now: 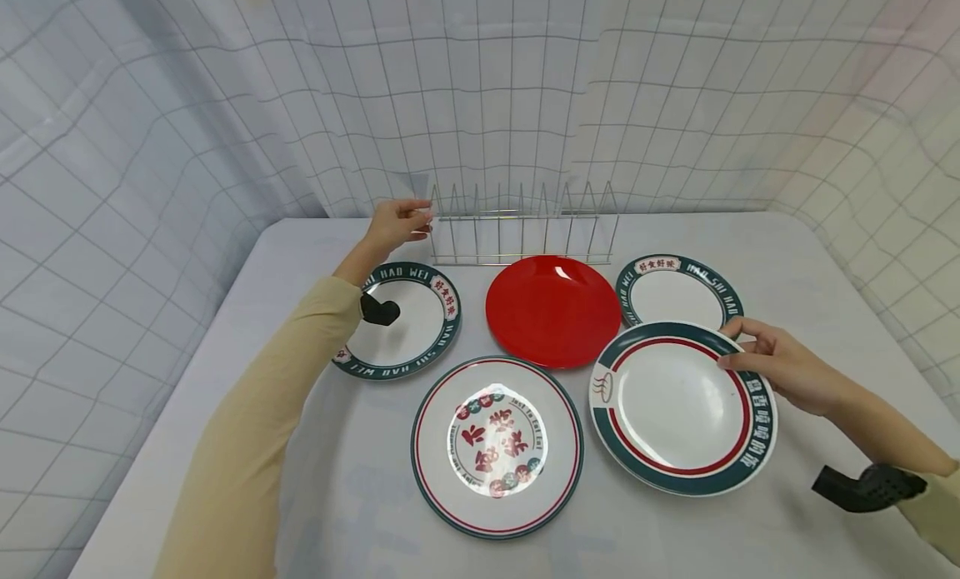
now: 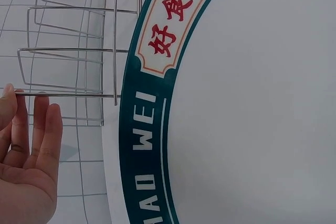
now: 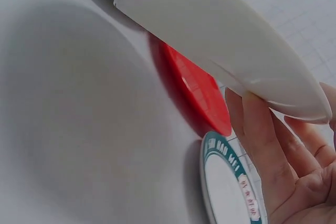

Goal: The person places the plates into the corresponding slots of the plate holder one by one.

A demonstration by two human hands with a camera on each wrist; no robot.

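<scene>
The white table (grid curtain behind) carries plates.

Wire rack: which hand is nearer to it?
Left. The left hand pinches the wire rack at its left end; the right hand, holding a plate, is apart from it, off to its right.

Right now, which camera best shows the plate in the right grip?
The head view: the plate shows its face almost whole, the right grip covering only a little. The right wrist view shows its underside, cut off by the picture's top edge; the left wrist view shows none of it.
</scene>
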